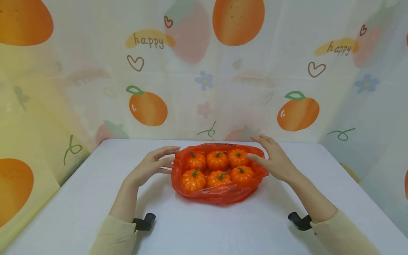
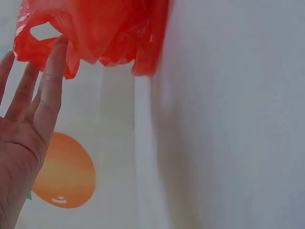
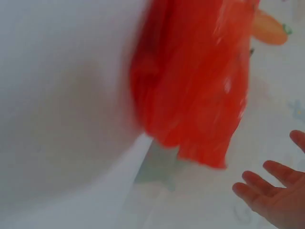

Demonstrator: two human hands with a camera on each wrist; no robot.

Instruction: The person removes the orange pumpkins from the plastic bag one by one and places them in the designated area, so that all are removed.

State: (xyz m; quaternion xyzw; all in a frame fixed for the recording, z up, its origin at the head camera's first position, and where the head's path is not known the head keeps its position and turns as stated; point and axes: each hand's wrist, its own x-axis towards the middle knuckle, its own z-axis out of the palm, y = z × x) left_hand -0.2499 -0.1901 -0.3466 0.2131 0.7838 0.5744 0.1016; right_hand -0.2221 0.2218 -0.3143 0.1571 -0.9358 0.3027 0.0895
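A red plastic bag (image 1: 223,196) stands on the white table with its mouth spread wide. Inside it, several small orange pumpkins (image 1: 217,161) with green stems sit in two rows. My left hand (image 1: 149,164) is at the bag's left side, fingers extended, the fingertips right at the rim. In the left wrist view one fingertip overlaps the bag near a handle hole (image 2: 45,31). On the other side, my right hand (image 1: 275,161) is raised with its fingers spread, and its thumb overlaps the bag's right rim in the head view. The right wrist view shows those fingers (image 3: 267,183) apart from the bag.
The white table (image 1: 204,230) reaches back to a hanging cloth (image 1: 204,106) printed with fruit, hearts and flowers. More printed cloth covers both sides. A black band with a camera sits on the left wrist (image 1: 145,222) and on the right wrist (image 1: 300,221).
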